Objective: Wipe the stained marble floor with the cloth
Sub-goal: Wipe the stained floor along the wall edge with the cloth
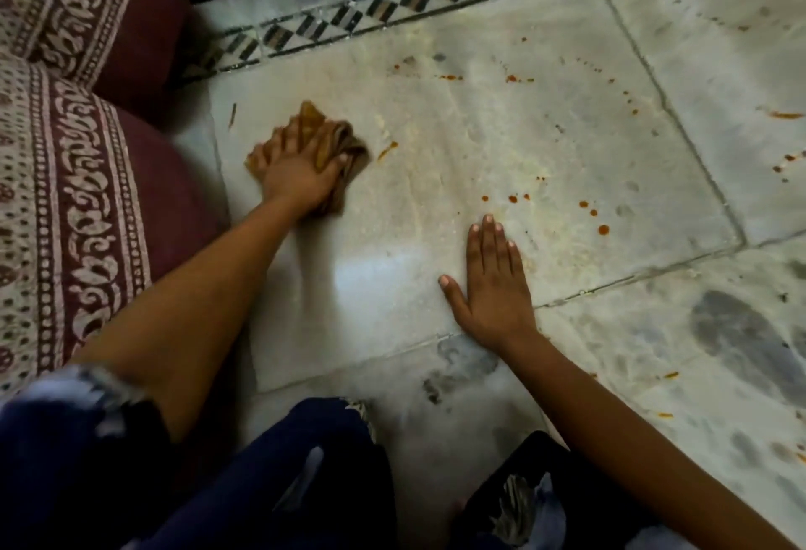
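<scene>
My left hand presses a bunched brown cloth onto the marble floor at the left, close to the cushions. Its fingers spread over the cloth and the thumb curls round the bunched part. My right hand lies flat on the floor nearer to me, fingers straight and together, holding nothing. Orange-red stains dot the slab: a streak just right of the cloth, drops ahead of my right fingertips, and more spots further away.
Two maroon patterned cushions lie along the left edge. A black-and-white diamond border strip runs across the far side. More orange marks sit on the slab at the right. My knees in dark clothing are at the bottom.
</scene>
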A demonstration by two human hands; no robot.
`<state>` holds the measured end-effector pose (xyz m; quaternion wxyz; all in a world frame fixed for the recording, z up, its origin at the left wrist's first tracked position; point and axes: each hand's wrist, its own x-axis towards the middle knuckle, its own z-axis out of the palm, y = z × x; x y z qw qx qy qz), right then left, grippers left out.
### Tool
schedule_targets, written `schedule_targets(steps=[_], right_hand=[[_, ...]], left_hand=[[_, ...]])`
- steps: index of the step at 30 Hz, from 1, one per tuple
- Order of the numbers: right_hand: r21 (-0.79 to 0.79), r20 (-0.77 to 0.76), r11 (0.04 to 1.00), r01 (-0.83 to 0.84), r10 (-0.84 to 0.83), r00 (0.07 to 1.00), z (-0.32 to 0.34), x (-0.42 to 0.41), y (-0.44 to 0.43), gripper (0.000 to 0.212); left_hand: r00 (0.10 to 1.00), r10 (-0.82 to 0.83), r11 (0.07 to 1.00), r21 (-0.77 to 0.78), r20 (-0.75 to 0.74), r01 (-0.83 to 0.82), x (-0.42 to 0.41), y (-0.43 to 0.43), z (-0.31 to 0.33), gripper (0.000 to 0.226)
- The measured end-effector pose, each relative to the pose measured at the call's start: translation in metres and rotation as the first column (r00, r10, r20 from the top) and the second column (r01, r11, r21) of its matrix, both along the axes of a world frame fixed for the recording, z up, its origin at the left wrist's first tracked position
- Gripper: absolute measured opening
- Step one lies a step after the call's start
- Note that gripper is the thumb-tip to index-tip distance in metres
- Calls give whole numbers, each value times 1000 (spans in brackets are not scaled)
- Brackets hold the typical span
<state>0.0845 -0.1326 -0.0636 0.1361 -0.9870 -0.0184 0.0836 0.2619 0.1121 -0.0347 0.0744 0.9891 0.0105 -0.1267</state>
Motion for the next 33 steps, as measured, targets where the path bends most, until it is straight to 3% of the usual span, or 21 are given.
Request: schedule_targets(steps=[4, 7, 9, 11, 13, 17, 19, 21, 26, 28, 33], right_hand=[[-15, 6, 1000, 6, -6, 1000, 0, 0, 0, 80], [-10, 19, 1000, 18, -18, 1000, 1, -1, 1, 80], [-3, 24, 1000, 22, -22, 999, 1, 0, 1, 79], [9, 29, 1000, 19, -20, 999, 0, -1, 1, 79], [8, 30, 1000, 24, -24, 999, 0, -1, 1, 80], [-6, 23, 1000, 14, -14, 1000, 3, 0, 1, 80], [-7, 18, 1000, 13, -13, 1000, 4, 0, 1, 80], [-8, 22, 1000, 18, -18, 1000, 5, 0, 3, 80], [4, 42, 1000, 27, -27, 999, 5, 0, 0, 81], [18, 65, 998, 55, -56, 996, 5, -1, -7, 80], [-36, 98, 972, 232, -228, 969, 5, 3, -41, 83]], left_hand=[[989, -150, 988, -24, -14, 150, 22, -60, 2, 62], [910, -415, 909, -37, 12, 415, -22, -71, 1, 68], [859, -509, 858, -47, 55, 511, -55, -46, -1, 68], [899, -431, 899, -45, 81, 435, -76, -5, -4, 69], [964, -254, 967, -7, 73, 256, -71, 24, -4, 71], [998, 46, 999, -23, 31, -46, -10, 0, 0, 60], [1000, 4, 999, -52, 1, -4, 15, -33, 5, 61], [988, -152, 987, -51, -9, 152, 15, -64, 4, 65], [852, -519, 853, -23, 68, 522, -56, -68, -4, 69], [858, -508, 860, -16, 83, 511, -61, -34, -6, 70], [974, -219, 976, 8, 67, 219, 2, -20, -8, 68]])
